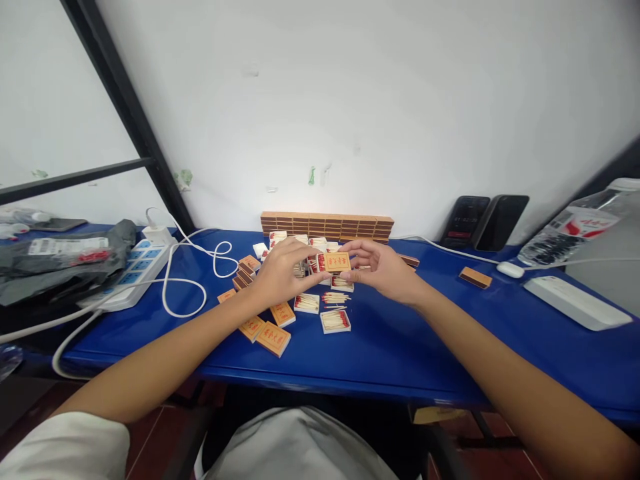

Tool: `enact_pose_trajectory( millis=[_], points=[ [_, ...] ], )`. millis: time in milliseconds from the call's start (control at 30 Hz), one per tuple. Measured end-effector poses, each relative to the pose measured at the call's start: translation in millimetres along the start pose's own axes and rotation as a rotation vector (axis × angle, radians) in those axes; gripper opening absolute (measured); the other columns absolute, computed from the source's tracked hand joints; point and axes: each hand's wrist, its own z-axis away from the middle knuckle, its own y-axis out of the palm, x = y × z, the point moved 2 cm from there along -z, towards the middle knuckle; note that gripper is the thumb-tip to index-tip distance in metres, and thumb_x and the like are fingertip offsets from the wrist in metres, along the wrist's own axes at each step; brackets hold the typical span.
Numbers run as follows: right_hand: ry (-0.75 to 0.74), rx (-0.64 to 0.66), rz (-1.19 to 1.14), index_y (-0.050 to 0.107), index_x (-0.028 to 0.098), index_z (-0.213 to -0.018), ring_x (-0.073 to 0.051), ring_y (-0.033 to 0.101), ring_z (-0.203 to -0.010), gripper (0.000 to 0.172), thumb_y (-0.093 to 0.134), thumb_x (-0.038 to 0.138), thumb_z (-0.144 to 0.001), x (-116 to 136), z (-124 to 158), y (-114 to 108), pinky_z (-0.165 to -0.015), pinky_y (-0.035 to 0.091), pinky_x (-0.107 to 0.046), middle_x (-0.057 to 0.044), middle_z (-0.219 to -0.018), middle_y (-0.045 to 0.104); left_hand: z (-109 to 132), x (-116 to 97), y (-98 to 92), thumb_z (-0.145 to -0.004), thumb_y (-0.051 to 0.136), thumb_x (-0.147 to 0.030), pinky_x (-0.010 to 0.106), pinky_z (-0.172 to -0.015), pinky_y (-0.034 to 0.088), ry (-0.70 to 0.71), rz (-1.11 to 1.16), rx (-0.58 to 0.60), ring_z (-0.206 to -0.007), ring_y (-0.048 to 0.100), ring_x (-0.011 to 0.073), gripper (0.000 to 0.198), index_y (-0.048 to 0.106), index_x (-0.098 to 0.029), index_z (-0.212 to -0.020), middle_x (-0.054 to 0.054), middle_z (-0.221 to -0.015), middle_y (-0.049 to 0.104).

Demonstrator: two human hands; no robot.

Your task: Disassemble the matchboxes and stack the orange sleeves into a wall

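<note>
Between my two hands, raised over the table, is a matchbox with its orange sleeve part-way over a white tray of red-tipped matches. My left hand is closed on the tray end at the left. Fingers and thumb of my right hand grip the sleeve's right end. Below them lie an open tray of matches, another filled tray and a small heap of loose matches. Several closed orange matchboxes lie near my left forearm. More filled trays are partly hidden behind my hands.
Stacked matchboxes form a low row against the wall. A single matchbox lies at the right, near a white power bank, two upright phones and a plastic bottle. At the left are a power strip and looping white cables.
</note>
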Motion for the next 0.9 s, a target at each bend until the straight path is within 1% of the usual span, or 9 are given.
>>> enact_pose_trajectory(
  millis=[200, 300, 400, 500, 600, 633, 700, 767, 900],
  points=[
    [-0.005, 0.012, 0.175, 0.068, 0.023, -0.113, -0.024, 0.072, -0.098, 0.049, 0.091, 0.041, -0.073, 6.7, 1.5, -14.3, -0.084, 0.062, -0.040, -0.008, -0.110, 0.076, -1.4, -0.4, -1.7, -0.086, 0.083, -0.051, 0.040, -0.079, 0.054, -0.077, 0.082, -0.030, -0.087, 0.069, 0.0235, 0.037, 0.079, -0.020, -0.104, 0.007, -0.096, 0.079],
    [0.012, 0.009, 0.252, 0.069, 0.022, -0.112, -0.026, 0.071, -0.101, 0.050, 0.091, 0.043, -0.072, 12.5, 1.9, -30.8, -0.086, 0.061, -0.041, -0.009, -0.111, 0.076, -1.6, 0.2, -2.4, -0.085, 0.084, -0.052, 0.041, -0.080, 0.055, -0.132, 0.082, -0.036, -0.088, 0.071, 0.0239, 0.036, 0.080, -0.020, -0.102, 0.007, -0.097, 0.080],
    [0.032, -0.037, 0.364, 0.071, 0.022, -0.111, -0.027, 0.071, -0.101, 0.054, 0.091, 0.049, -0.069, 16.8, 3.5, -58.9, -0.085, 0.061, -0.041, -0.010, -0.113, 0.075, -1.2, -0.1, -2.1, -0.085, 0.085, -0.049, 0.040, -0.081, 0.056, -0.171, 0.115, -0.028, -0.090, 0.073, 0.0241, 0.035, 0.080, -0.020, -0.103, 0.007, -0.099, 0.081],
    [0.088, -0.148, 0.554, 0.073, 0.021, -0.110, -0.028, 0.072, -0.094, 0.058, 0.088, 0.058, -0.068, 16.1, 8.1, -95.8, -0.083, 0.059, -0.040, -0.010, -0.103, 0.076, -0.4, -6.5, 0.7, -0.084, 0.086, -0.047, 0.041, -0.083, 0.056, -0.159, 0.173, 0.005, -0.091, 0.073, 0.0243, 0.032, 0.080, -0.020, -0.101, 0.006, -0.098, 0.081],
    [0.203, -0.297, 0.827, 0.074, 0.020, -0.110, -0.030, 0.072, -0.090, 0.059, 0.084, 0.062, -0.069, 7.5, 15.0, -134.3, -0.080, 0.056, -0.042, -0.009, -0.095, 0.076, 1.0, -20.6, 8.1, -0.083, 0.087, -0.046, 0.041, -0.086, 0.056, -0.121, 0.255, 0.096, -0.092, 0.071, 0.0238, 0.033, 0.080, -0.021, -0.103, 0.006, -0.098, 0.080],
    [0.234, -0.330, 0.897, 0.074, 0.021, -0.110, -0.030, 0.071, -0.089, 0.059, 0.083, 0.062, -0.070, 3.1, 17.0, -145.3, -0.080, 0.055, -0.042, -0.010, -0.094, 0.076, 1.7, -26.0, 11.4, -0.084, 0.086, -0.047, 0.041, -0.088, 0.056, -0.113, 0.284, 0.130, -0.096, 0.071, 0.0239, 0.033, 0.080, -0.022, -0.105, 0.006, -0.102, 0.079],
    [0.263, -0.309, 0.964, 0.075, 0.021, -0.111, -0.030, 0.071, -0.092, 0.056, 0.080, 0.062, -0.073, -7.4, 18.9, -161.4, -0.081, 0.054, -0.042, -0.011, -0.098, 0.076, 3.8, -36.8, 18.6, -0.084, 0.086, -0.050, 0.042, -0.094, 0.055, -0.077, 0.306, 0.186, -0.102, 0.069, 0.0252, 0.036, 0.081, -0.023, -0.107, 0.008, -0.110, 0.077],
    [0.271, -0.230, 0.973, 0.076, 0.022, -0.108, -0.030, 0.070, -0.097, 0.052, 0.078, 0.061, -0.074, -17.8, 18.2, -169.1, -0.083, 0.053, -0.040, -0.011, -0.105, 0.077, 6.7, -45.1, 26.4, -0.083, 0.086, -0.052, 0.046, -0.101, 0.052, -0.042, 0.282, 0.256, -0.112, 0.067, 0.0278, 0.039, 0.081, -0.024, -0.109, 0.009, -0.118, 0.074],
    [0.334, -0.125, 0.986, 0.075, 0.022, -0.102, -0.031, 0.069, -0.101, 0.051, 0.077, 0.062, -0.071, -28.6, 13.3, -166.7, -0.084, 0.054, -0.039, -0.009, -0.106, 0.077, 12.9, -52.4, 38.9, -0.083, 0.083, -0.058, 0.050, -0.111, 0.046, -0.021, 0.229, 0.385, -0.128, 0.059, 0.0322, 0.043, 0.082, -0.025, -0.110, 0.012, -0.130, 0.068]
  ],
)
